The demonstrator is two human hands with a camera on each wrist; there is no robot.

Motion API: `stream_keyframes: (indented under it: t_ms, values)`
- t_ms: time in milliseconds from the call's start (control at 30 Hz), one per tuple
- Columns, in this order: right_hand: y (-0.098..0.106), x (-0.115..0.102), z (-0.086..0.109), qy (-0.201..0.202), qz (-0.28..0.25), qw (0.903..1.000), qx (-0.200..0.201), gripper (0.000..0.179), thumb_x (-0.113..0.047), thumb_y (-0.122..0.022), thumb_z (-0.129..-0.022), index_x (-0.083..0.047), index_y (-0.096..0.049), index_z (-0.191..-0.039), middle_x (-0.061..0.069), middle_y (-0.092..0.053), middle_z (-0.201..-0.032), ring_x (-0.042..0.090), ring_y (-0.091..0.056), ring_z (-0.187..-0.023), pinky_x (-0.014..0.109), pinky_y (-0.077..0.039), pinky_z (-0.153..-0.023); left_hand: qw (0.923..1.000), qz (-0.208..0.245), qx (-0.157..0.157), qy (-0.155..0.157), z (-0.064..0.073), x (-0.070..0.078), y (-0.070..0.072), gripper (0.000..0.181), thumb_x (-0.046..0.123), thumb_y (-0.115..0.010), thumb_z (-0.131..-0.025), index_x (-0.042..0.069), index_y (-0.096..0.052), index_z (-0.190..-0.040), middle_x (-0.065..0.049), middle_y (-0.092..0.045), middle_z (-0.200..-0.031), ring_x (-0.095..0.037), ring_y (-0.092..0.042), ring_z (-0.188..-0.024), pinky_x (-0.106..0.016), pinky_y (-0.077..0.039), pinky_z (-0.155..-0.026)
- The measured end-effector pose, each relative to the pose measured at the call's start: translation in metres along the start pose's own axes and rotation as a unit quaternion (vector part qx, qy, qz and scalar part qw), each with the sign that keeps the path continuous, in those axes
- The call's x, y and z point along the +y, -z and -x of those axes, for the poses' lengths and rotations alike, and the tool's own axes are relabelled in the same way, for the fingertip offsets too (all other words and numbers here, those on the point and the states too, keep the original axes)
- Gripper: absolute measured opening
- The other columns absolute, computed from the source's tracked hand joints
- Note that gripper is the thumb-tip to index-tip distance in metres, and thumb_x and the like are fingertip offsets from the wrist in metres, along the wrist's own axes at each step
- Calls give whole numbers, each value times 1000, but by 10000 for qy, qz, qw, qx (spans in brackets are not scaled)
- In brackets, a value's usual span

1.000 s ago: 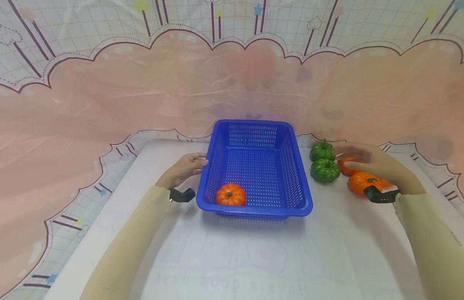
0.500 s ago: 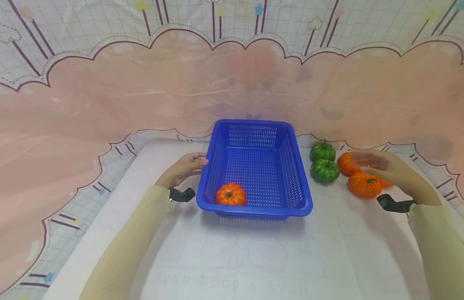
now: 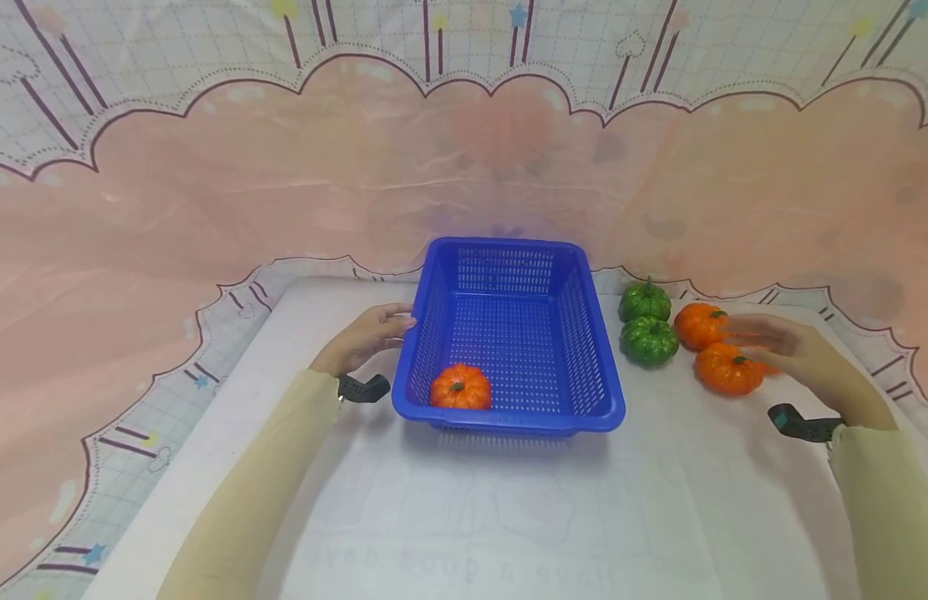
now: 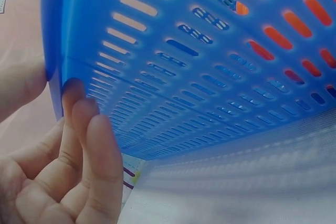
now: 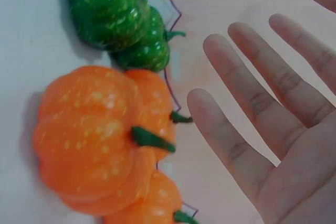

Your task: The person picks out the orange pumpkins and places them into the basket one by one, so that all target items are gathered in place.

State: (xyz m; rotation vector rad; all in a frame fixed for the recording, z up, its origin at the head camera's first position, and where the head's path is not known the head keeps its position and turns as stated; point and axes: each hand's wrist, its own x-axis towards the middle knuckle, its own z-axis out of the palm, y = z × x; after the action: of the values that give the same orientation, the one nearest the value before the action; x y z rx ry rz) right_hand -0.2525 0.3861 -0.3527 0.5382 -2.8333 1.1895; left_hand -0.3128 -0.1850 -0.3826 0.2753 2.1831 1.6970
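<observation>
While the left hand (image 3: 362, 337) pinches the basket (image 3: 509, 422), the empty, spread right hand (image 3: 794, 350) does best to cup the front pumpkin (image 3: 729, 372), at the basket's three o'clock, without nudging the rear pumpkin (image 3: 696, 327).

Spread fingers (image 5: 256, 100) near orange and green pumpkins (image 5: 100, 114)

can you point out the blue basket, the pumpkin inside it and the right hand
Blue basket (image 3: 509, 422): head view, on its near rim
Pumpkin (image 3: 469, 394): head view, orange body beside the stem
Right hand (image 3: 800, 345): head view, middle of the hand
</observation>
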Motion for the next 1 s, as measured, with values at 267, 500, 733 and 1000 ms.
stream_keyframes:
  t_ms: [267,500,733,1000]
  values:
    - [0,15,12,-235,-47,9996,117,47,-11,-57,-92,-1,-43,-136,-32,-52,-116,-16,-53,-100,2,-44,-76,10000,5,16,-16,1,0,0,54,18,-48,-97,-4,-30,-143,-29,-45,-137,-5,-59,-94,-47,-37,-109]
    - [-3,28,18,-501,-390,9966,534,51,-8,-60,-91,-2,-41,-138,-36,-51,-114,-20,-51,-100,-1,-43,-75,10000,37,12,-56,2,0,-1,53,18,-47,-98,-5,-30,-143,-29,-46,-136,-3,-59,-93,-48,-37,-109]
    - [-3,39,24,-621,-426,9952,630,51,-15,-61,-91,-7,-44,-139,-35,-48,-114,-26,-44,-97,-3,-39,-71,9999,76,18,-66,0,-2,-1,54,19,-48,-98,-5,-29,-143,-24,-50,-133,-3,-60,-92,-48,-37,-110]
    - [-6,48,27,-1070,-191,9923,595,54,-27,-61,-91,-11,-42,-139,-37,-45,-110,-25,-40,-95,-2,-38,-68,9999,92,57,-2,0,-2,-1,53,18,-48,-98,-4,-30,-143,-27,-46,-136,-6,-59,-95,-48,-36,-110]
